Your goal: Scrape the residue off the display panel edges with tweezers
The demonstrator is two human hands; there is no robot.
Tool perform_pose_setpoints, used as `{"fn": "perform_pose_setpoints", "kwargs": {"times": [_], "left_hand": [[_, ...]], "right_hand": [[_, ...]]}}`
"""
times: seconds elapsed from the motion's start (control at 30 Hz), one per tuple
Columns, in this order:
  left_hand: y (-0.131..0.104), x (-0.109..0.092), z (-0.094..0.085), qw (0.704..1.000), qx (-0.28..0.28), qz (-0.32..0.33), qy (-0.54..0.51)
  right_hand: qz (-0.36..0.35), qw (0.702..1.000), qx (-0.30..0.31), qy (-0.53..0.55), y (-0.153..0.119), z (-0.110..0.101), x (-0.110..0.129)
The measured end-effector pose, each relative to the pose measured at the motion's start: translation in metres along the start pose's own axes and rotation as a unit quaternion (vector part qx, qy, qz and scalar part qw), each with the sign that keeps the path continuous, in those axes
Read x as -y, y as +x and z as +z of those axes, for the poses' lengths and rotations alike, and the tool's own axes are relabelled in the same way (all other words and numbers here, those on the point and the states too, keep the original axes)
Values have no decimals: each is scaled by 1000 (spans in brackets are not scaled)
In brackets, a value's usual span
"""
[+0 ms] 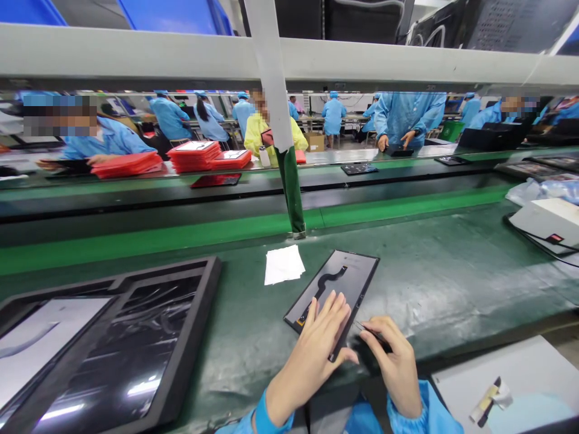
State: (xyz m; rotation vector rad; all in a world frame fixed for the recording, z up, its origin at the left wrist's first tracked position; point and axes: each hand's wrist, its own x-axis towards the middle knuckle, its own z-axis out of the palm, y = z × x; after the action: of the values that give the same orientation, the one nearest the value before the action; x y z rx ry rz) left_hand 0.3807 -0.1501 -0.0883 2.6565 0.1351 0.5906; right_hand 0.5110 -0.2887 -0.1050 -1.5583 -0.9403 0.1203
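Note:
A thin rectangular display panel [351,265] with a grey back and dark edges lies at a slant on the green mat. A black ribbon cable runs along its back to a gold strip near the lower left. My left hand [319,340] rests flat on the panel's lower part, fingers spread, thumb past its near edge. Just right of the panel, my right hand [393,355] pinches dark, slim tweezers [377,335], their tips close to the panel's right edge.
White paper sheets [284,265] lie behind the panel. A black foam tray [210,289] with display panels fills the left. A green-wrapped post [292,187] stands at the mat's far edge. A white box [549,223] with cables is at right. Co-workers sit and stand beyond the conveyor.

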Motion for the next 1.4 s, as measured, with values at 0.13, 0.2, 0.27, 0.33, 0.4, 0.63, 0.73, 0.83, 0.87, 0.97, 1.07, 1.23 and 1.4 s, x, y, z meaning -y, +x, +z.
{"fn": "perform_pose_setpoints", "kwargs": {"times": [0.13,0.2,0.27,0.33,0.4,0.63,0.73,0.83,0.87,0.97,1.07,1.23,1.4], "left_hand": [[0,0,-1,1000,-4,2,1],[0,0,-1,1000,-8,3,3],[0,0,-1,1000,-8,2,2],[0,0,-1,1000,-6,0,0],[0,0,-1,1000,-5,-3,-1],[0,0,-3,1000,-6,-1,-2],[0,0,-4,1000,-1,-4,-6],[0,0,-4,1000,7,-4,-10],[-1,0,-4,1000,7,-4,-10],[-1,1,-3,1000,6,-3,-11],[-2,3,0,1000,7,-1,-15],[-3,4,1,1000,16,-2,-18],[-3,3,1,1000,9,-4,-22]], "right_hand": [[-1,1000,-1,9,2,2,-1],[-1,1000,-1,14,3,3,-2],[-1,1000,-1,18,2,4,-2],[0,1000,-2,22,2,5,-2],[7,1000,-2,24,2,6,-2],[59,996,35,61,8,3,0],[84,991,69,82,11,0,1],[103,986,94,95,13,-3,2],[108,984,100,96,13,-4,2],[119,982,114,93,13,-6,4],[127,980,127,89,12,-9,5],[132,976,151,86,7,-15,1],[130,976,149,94,3,-18,-3]]}}
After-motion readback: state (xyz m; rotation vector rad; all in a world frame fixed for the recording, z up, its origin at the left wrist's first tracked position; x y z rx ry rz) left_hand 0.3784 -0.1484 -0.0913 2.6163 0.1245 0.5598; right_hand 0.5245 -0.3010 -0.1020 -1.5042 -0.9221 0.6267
